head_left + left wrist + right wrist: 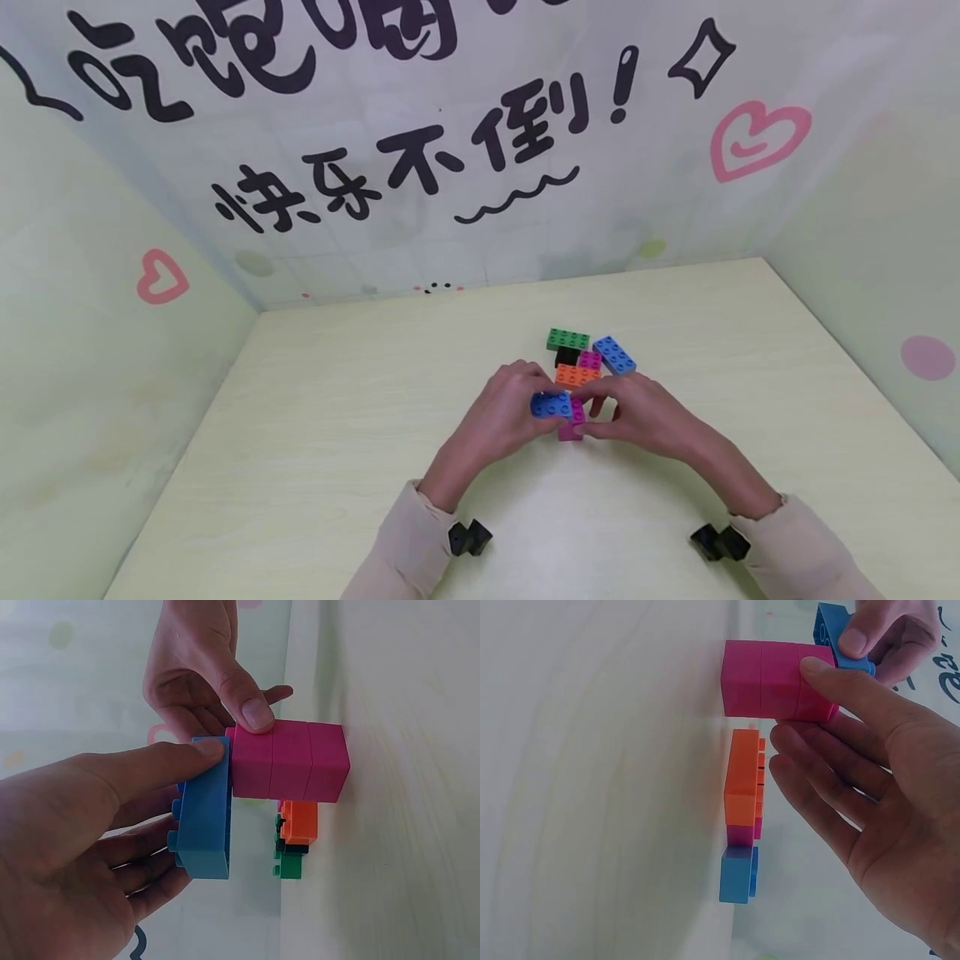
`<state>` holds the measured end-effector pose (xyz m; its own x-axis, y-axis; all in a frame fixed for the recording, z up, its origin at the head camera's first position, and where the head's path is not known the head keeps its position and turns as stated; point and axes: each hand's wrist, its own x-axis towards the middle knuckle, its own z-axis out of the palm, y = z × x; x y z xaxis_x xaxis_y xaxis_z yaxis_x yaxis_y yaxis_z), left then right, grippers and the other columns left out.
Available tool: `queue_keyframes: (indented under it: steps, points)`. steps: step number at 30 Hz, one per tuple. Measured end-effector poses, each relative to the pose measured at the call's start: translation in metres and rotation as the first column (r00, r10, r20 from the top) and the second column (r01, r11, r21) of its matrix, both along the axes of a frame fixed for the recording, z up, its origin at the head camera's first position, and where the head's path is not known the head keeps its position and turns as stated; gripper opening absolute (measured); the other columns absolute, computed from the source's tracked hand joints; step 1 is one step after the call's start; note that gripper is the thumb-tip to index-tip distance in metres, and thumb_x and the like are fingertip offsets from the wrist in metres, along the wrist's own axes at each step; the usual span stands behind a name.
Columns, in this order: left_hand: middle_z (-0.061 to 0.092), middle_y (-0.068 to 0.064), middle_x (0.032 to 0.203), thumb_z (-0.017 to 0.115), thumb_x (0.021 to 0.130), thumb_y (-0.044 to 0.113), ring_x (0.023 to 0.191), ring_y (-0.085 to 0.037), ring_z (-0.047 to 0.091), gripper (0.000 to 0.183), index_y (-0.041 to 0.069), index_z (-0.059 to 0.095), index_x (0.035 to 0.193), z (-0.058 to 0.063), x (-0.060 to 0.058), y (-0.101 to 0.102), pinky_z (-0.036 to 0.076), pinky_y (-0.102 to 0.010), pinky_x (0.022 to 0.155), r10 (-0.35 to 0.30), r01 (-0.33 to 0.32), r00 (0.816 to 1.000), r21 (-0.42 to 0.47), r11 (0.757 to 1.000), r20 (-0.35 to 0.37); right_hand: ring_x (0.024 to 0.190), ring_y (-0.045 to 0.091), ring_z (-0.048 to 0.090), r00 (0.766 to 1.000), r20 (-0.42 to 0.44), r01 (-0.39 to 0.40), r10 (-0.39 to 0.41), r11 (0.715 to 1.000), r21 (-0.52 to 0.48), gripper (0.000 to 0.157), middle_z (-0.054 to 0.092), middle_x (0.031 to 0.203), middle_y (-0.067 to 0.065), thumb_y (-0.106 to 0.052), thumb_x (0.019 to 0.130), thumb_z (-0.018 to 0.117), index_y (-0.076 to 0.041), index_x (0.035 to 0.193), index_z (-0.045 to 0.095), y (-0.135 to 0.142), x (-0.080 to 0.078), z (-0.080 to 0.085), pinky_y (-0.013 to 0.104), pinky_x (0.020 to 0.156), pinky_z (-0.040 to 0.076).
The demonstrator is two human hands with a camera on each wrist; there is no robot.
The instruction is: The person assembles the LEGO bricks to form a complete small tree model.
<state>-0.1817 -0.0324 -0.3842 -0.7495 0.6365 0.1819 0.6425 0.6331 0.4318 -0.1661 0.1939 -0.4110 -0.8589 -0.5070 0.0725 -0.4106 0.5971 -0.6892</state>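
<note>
Blue brick (204,825) is pinched right way up by left hand (512,408) at top of pink stack (291,761), apparently for alignment; stack is pinched by right hand (643,414), likely for steadiness.

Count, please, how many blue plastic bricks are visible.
2. One blue plastic brick is held by the left hand; the other blue brick lies on the pale wood-grain table beyond the right hand. The hands might hide others.

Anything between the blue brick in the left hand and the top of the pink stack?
Nothing visible: the held blue brick is right at the top of the pink stack. The orange brick lies beyond, off that path.
</note>
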Motion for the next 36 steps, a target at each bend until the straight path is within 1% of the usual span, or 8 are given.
queue_keyframes:
  steps: [7, 17, 22, 27, 29, 32, 34, 36]
  points:
    - [0.07, 0.004, 0.101, 0.084, 0.08, 0.03, 0.09, -0.009, 0.058, 0.037, 0.013, 0.075, 0.112, 0.003, 0.002, 0.001, 0.046, -0.023, 0.082, 0.005, -0.005, 1.0, -0.004, 1.0, 0.014, 0.079, 0.011, 0.062, 1.0, -0.016, -0.007, 0.007, 1.0, 0.005, 0.032, 0.067, 0.092, -0.008, -0.016, 0.082, 0.081, -0.012, 0.113, 0.072, -0.002, 0.0, 0.002, 0.023, 0.062, 0.054]
    - [0.069, 0.002, 0.1, 0.084, 0.079, 0.03, 0.087, -0.009, 0.057, 0.039, 0.014, 0.075, 0.113, 0.006, 0.004, 0.002, 0.045, -0.019, 0.075, 0.024, -0.024, 1.0, -0.045, 0.999, -0.001, 0.079, 0.011, 0.062, 1.0, -0.029, -0.007, 0.007, 1.0, 0.006, 0.033, 0.067, 0.093, -0.009, -0.017, 0.082, 0.081, -0.012, 0.113, 0.072, -0.003, 0.0, 0.003, 0.023, 0.064, 0.054]
    - [0.069, 0.002, 0.099, 0.084, 0.079, 0.032, 0.086, -0.009, 0.057, 0.04, 0.014, 0.075, 0.114, 0.003, 0.003, 0.003, 0.045, -0.018, 0.074, 0.015, -0.015, 1.0, -0.049, 0.999, 0.004, 0.079, 0.011, 0.062, 1.0, -0.024, -0.007, 0.007, 1.0, -0.001, 0.032, 0.067, 0.092, -0.008, -0.017, 0.082, 0.081, -0.012, 0.112, 0.072, -0.002, 0.0, 0.001, 0.023, 0.064, 0.054]
    - [0.068, 0.004, 0.103, 0.083, 0.077, 0.041, 0.09, -0.009, 0.057, 0.048, 0.013, 0.073, 0.115, -0.004, 0.002, 0.006, 0.046, -0.022, 0.081, 0.054, -0.05, 0.997, -0.072, 0.996, 0.054, 0.082, 0.014, 0.062, 1.0, -0.008, -0.022, 0.022, 1.0, 0.012, 0.032, 0.066, 0.094, -0.008, -0.019, 0.083, 0.081, -0.014, 0.112, 0.07, -0.001, 0.0, -0.001, 0.023, 0.064, 0.054]
    - [0.068, 0.004, 0.106, 0.082, 0.077, 0.044, 0.093, -0.01, 0.057, 0.052, 0.014, 0.071, 0.117, -0.007, 0.001, 0.007, 0.047, -0.023, 0.083, 0.075, -0.069, 0.995, -0.09, 0.994, 0.065, 0.084, 0.015, 0.062, 0.999, -0.021, -0.025, 0.026, 0.998, 0.049, 0.036, 0.066, 0.098, -0.008, -0.021, 0.082, 0.081, -0.015, 0.115, 0.069, 0.001, -0.001, 0.001, 0.023, 0.065, 0.053]
    - [0.068, 0.004, 0.107, 0.081, 0.077, 0.046, 0.094, -0.01, 0.057, 0.053, 0.014, 0.071, 0.119, -0.009, 0.001, 0.009, 0.046, -0.025, 0.085, 0.091, -0.083, 0.993, -0.108, 0.991, 0.072, 0.088, 0.016, 0.061, 0.999, -0.053, 0.004, 0.001, 0.994, 0.106, 0.04, 0.067, 0.104, -0.005, -0.022, 0.082, 0.081, -0.014, 0.119, 0.068, 0.007, -0.004, 0.006, 0.024, 0.066, 0.053]
    - [0.069, 0.004, 0.107, 0.081, 0.078, 0.046, 0.092, -0.01, 0.057, 0.053, 0.014, 0.071, 0.119, -0.01, 0.0, 0.011, 0.046, -0.025, 0.084, 0.095, -0.086, 0.993, -0.118, 0.989, 0.074, 0.089, 0.016, 0.062, 0.993, -0.115, 0.046, -0.03, 0.989, 0.139, 0.039, 0.067, 0.106, -0.002, -0.02, 0.082, 0.081, -0.013, 0.119, 0.069, 0.012, -0.006, 0.007, 0.026, 0.066, 0.053]
    - [0.069, 0.004, 0.104, 0.081, 0.078, 0.045, 0.088, -0.009, 0.057, 0.053, 0.014, 0.071, 0.119, -0.009, -0.001, 0.011, 0.046, -0.025, 0.082, 0.095, -0.085, 0.993, -0.126, 0.988, 0.075, 0.092, 0.018, 0.062, 0.979, -0.194, 0.087, -0.055, 0.983, 0.16, 0.036, 0.067, 0.108, 0.001, -0.018, 0.082, 0.081, -0.013, 0.117, 0.07, 0.014, -0.01, 0.006, 0.03, 0.068, 0.054]
